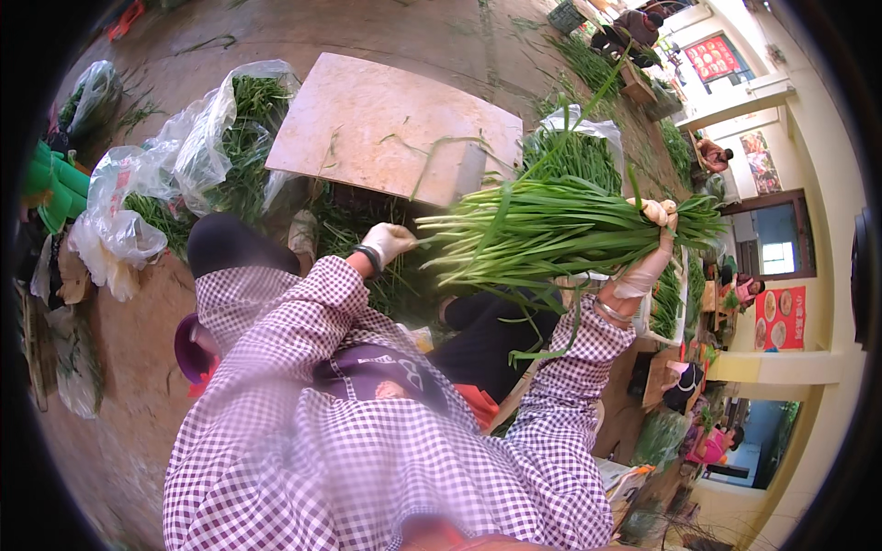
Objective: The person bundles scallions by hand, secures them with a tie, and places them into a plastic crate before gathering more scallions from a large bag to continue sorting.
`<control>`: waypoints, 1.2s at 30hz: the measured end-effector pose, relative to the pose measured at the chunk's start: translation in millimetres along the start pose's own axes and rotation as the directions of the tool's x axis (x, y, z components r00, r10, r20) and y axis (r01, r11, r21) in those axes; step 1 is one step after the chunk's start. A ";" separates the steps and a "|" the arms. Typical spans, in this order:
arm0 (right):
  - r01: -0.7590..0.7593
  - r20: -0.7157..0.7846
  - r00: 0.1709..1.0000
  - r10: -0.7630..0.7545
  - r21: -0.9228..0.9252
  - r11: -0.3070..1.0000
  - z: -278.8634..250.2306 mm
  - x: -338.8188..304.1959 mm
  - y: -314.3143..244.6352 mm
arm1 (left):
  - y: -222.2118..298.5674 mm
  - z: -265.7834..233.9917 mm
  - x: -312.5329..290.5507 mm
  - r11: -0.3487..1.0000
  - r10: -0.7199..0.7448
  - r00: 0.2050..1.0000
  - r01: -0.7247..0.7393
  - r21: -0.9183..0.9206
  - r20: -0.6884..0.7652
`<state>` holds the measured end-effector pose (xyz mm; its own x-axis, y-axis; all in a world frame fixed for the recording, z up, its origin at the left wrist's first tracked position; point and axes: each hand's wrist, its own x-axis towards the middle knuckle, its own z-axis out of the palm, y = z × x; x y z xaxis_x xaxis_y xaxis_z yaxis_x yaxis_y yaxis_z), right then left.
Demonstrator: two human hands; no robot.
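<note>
A large bunch of green chives [551,225] lies sideways in the air, its pale stalk ends to the left and its leaf tips to the right. My gloved right hand [658,216] is closed around the leafy part near the right end. At the other end, the gloved fingers of my left hand [390,243] are pinched together on a thin pale chive stalk that sticks out of the bunch. Several long leaves droop below the bunch. Behind it stands a low table with a pale board top [395,119], with a few loose leaves and a flat metal blade [471,170] on it.
Clear plastic bags of greens [241,138] stand left of the table. More chives [571,161] fill a bag behind the bunch, and loose greens [358,216] lie under the table. A purple bucket [191,349] is at my left. Other people [634,32] sit along the right side.
</note>
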<state>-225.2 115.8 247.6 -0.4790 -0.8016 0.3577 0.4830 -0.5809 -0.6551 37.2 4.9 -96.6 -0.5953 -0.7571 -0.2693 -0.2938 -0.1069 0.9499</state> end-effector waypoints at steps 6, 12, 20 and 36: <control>0.040 0.057 0.998 -0.040 -0.011 0.999 -22.0 5.4 -25.2 | 14.2 -16.4 -22.8 0.416 -0.262 0.957 -0.006 0.909 0.127; -0.011 0.024 1.000 0.010 0.044 0.999 -27.3 10.8 -9.6 | 26.1 14.0 -6.7 0.875 0.187 0.982 -0.148 -0.460 0.039; -0.121 0.060 0.992 0.113 0.148 0.982 -11.3 -2.7 -5.7 | 12.9 -7.6 -0.4 0.945 -0.149 0.988 0.130 -0.300 -0.043; 0.061 0.204 0.972 0.120 -0.707 0.704 79.2 -8.4 119.8 | 257.8 6.7 -36.6 0.787 0.513 0.849 -0.525 -0.325 -0.127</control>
<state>-105.2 41.8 218.8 -0.2584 -0.8772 0.4046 -0.2078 -0.3586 -0.9101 -21.8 9.4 157.1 -0.5607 -0.7796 0.2791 0.3239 0.1037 0.9404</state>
